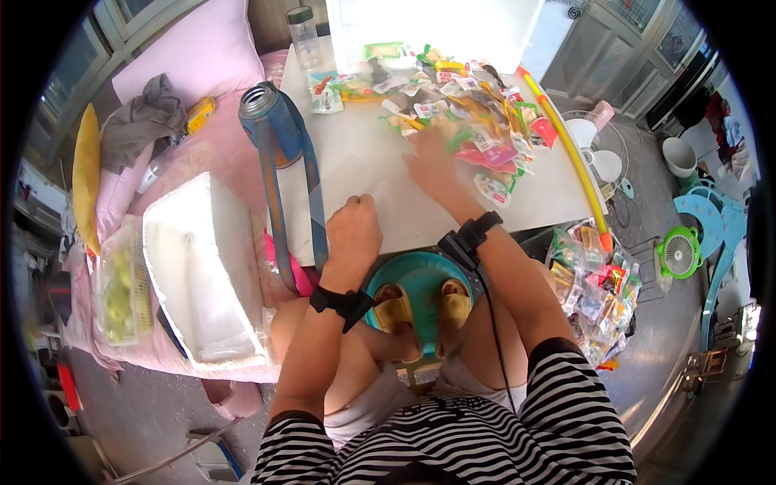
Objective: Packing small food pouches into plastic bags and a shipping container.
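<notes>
A pile of small snack packets point(479, 115) in coloured and clear wrappers covers the back right part of a white tabletop point(364, 151). My right hand point(433, 163), blurred, is at the near left edge of the pile; whether it holds anything cannot be told. Near the table's front edge, my left hand point(354, 230) has its fingers curled in, with a thin clear plastic piece point(316, 203) close beside it; its grip is hidden. A blue metal bottle point(273, 127), its mouth uncovered and its strap hanging down, stands to the left. Both wrists wear black bands.
A white foam box point(200, 273) and a basket of green fruit point(121, 291) lie on the pink bedding at left. Behind the packets stands another white foam box point(433, 30). A yellow tube point(567, 145) runs along the right edge, above a heap of wrapped packets point(597, 291).
</notes>
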`<state>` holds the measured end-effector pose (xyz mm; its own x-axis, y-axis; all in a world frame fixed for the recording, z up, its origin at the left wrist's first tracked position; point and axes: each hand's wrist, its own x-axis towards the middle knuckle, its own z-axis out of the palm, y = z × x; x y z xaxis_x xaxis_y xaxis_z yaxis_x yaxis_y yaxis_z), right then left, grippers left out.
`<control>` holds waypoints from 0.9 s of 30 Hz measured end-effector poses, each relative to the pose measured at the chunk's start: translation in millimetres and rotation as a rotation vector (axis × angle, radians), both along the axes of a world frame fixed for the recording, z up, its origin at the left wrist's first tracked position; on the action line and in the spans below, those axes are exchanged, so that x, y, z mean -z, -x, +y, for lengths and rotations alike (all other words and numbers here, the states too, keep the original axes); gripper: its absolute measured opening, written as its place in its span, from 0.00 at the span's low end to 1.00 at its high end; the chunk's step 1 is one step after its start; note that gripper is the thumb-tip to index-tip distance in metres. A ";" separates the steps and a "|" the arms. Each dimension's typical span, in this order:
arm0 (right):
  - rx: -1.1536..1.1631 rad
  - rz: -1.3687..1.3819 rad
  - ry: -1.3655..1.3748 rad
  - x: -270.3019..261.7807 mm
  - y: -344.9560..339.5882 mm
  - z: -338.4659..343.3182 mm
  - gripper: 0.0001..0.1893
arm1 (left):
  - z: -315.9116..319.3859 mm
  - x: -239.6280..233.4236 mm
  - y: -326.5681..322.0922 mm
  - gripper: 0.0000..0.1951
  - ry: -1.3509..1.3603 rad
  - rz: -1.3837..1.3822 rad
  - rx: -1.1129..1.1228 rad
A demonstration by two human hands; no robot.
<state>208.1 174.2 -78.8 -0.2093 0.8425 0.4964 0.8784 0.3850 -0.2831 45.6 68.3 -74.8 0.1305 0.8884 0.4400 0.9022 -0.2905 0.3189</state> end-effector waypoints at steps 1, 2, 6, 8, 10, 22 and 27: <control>-0.033 0.174 -0.041 -7.0 -3.0 -3.9 0.15 | -0.4 -1.8 -1.4 0.01 -0.016 -0.004 0.005; -0.037 0.170 -0.032 -13.9 -6.6 -7.4 0.15 | 0.1 -1.1 -2.1 0.01 -0.007 -0.009 0.000; 0.089 0.276 0.138 -18.0 -38.4 -17.5 0.17 | 1.9 -3.5 -6.1 0.03 0.036 -0.038 0.010; 0.000 0.086 0.175 13.7 -76.3 -4.4 0.19 | 5.0 -4.7 -11.2 0.05 0.082 -0.061 0.024; -0.066 0.395 0.491 -1.2 -66.3 -16.2 0.19 | 5.4 -0.6 -2.4 0.04 0.067 -0.062 -0.018; -0.290 1.116 0.568 -47.0 -72.9 -75.9 0.08 | 8.7 -5.6 -10.7 0.03 -0.076 -0.206 -0.027; -0.306 0.739 0.288 -34.8 -36.5 -108.1 0.06 | 8.9 -6.5 -10.5 0.02 -0.053 -0.329 0.015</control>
<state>244.6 66.1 -44.0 -0.1550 0.9160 0.3700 0.2981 0.4004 -0.8665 56.1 77.2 -68.3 -0.0134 0.8621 0.5065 0.7492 -0.3268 0.5761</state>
